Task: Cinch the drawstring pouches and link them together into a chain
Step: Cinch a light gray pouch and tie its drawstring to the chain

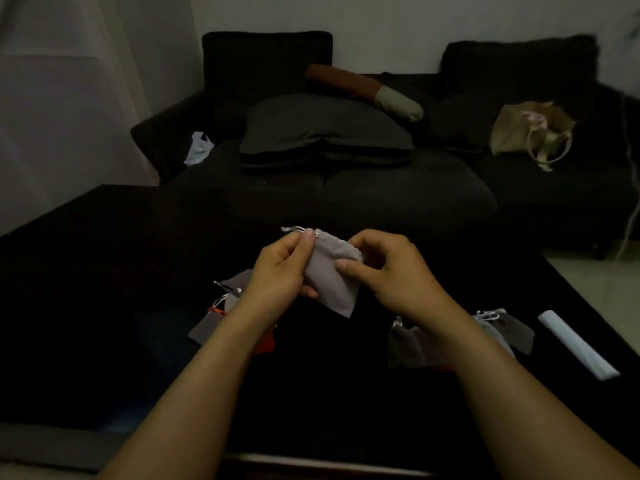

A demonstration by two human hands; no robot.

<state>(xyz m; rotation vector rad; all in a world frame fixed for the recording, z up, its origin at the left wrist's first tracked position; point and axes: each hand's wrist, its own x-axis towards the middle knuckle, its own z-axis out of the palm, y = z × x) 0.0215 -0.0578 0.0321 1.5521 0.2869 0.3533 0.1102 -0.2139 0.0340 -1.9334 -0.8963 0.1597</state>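
Here both hands, left (280,268) and right (391,268), pinch a soft grey rectangular cloth pouch (329,275).

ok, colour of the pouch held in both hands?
Light grey pouch, plain, no pattern; head view, the only one, shows it.

1. Hands: two, left hand (277,268) and right hand (391,268).
2. Grey pouches: one held (329,275); at least two left on the counter (239,289); at least three right (405,344). Exact totals unclear.
3. Red items (265,344): one.
4. White rolls (576,344): one.
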